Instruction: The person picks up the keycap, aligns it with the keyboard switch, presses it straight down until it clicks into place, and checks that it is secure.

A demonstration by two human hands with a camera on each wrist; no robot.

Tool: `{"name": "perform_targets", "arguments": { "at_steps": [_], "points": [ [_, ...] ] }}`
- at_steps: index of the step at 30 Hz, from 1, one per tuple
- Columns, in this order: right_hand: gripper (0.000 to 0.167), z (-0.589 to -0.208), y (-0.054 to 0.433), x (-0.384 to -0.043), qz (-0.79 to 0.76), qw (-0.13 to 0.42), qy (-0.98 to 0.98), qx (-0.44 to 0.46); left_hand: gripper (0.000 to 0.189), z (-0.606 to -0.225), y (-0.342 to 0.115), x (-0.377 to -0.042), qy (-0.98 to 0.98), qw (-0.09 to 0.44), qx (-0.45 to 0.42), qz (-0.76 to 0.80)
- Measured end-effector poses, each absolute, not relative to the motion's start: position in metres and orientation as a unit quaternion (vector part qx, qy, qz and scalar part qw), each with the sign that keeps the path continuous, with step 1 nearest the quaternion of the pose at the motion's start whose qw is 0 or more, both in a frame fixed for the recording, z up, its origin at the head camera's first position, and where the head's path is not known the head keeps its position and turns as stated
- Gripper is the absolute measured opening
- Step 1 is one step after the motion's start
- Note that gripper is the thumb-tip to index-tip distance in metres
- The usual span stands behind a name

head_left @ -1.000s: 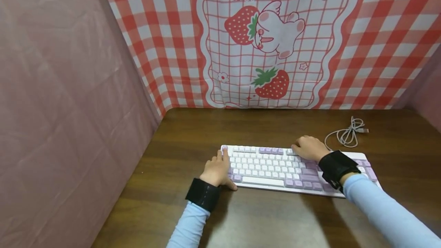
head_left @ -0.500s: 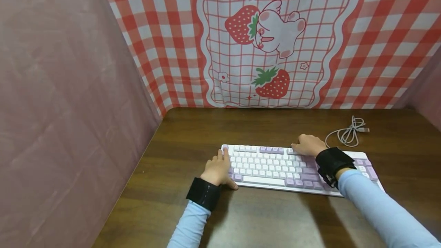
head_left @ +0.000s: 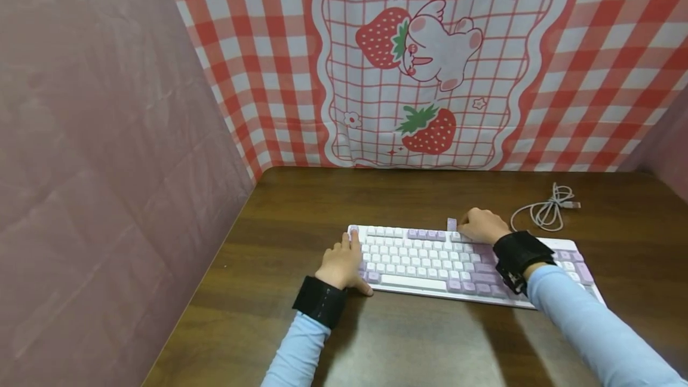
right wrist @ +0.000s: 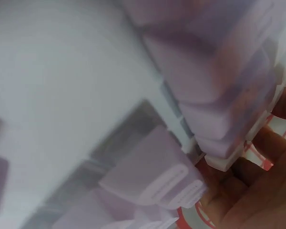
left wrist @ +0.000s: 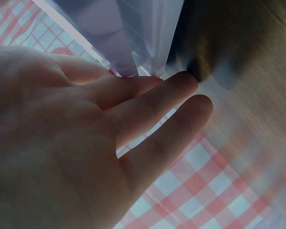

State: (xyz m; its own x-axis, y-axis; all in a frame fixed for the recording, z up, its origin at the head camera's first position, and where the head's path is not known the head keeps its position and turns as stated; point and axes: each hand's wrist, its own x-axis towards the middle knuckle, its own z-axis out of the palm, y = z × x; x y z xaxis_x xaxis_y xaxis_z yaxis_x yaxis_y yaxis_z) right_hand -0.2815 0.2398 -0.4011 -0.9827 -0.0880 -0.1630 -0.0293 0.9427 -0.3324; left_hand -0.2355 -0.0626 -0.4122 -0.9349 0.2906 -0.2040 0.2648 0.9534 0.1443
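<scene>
A white and lavender keyboard (head_left: 414,258) lies on the wooden desk. My left hand (head_left: 340,264) steadies its left end, index finger along the back left corner key and thumb at the front edge. In the left wrist view the fingers of the left hand (left wrist: 133,109) reach out fairly straight, close against the keyboard's side (left wrist: 152,43). Over the right part of the keys my right hand (head_left: 484,227) bends its fingers down at the back edge. A small lavender piece (head_left: 451,224) stands up there, right at those fingertips. Lavender keycaps (right wrist: 148,171) fill the right wrist view, beside curled fingers (right wrist: 267,145).
A tied grey USB cable (head_left: 548,211) lies behind the keyboard on the right. Brown desk (head_left: 301,208) surface surrounds the keyboard. A red checked strawberry cloth (head_left: 430,130) hangs along the back edge, and a pink curtain (head_left: 118,166) on the left.
The small lavender piece has come into sight behind the keyboard, beside my right fingertips. My right hand has shifted slightly; the left holds its place on the keyboard.
</scene>
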Motion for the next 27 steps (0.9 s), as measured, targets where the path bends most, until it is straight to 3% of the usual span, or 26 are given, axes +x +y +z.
{"name": "perform_targets", "arguments": {
  "at_steps": [6, 9, 15, 27],
  "points": [
    [0.042, -0.405, 0.238, -0.286, -0.158, 0.045, 0.985, -0.043, 0.129, -0.412, -0.061, -0.236, 0.982, 0.113, 0.141, 0.055],
    [0.045, -0.406, 0.233, -0.289, -0.155, 0.052, 0.985, -0.055, 0.129, -0.413, -0.060, -0.235, 0.982, 0.113, 0.141, 0.051],
    [0.035, -0.406, 0.224, -0.292, -0.137, 0.055, 0.989, -0.024, 0.129, -0.415, -0.059, -0.235, 0.983, 0.114, 0.139, 0.044],
    [0.028, -0.407, 0.219, -0.288, -0.117, -0.026, 0.992, -0.029, 0.129, -0.414, -0.060, -0.236, 0.983, 0.117, 0.135, 0.039]
  ]
}}
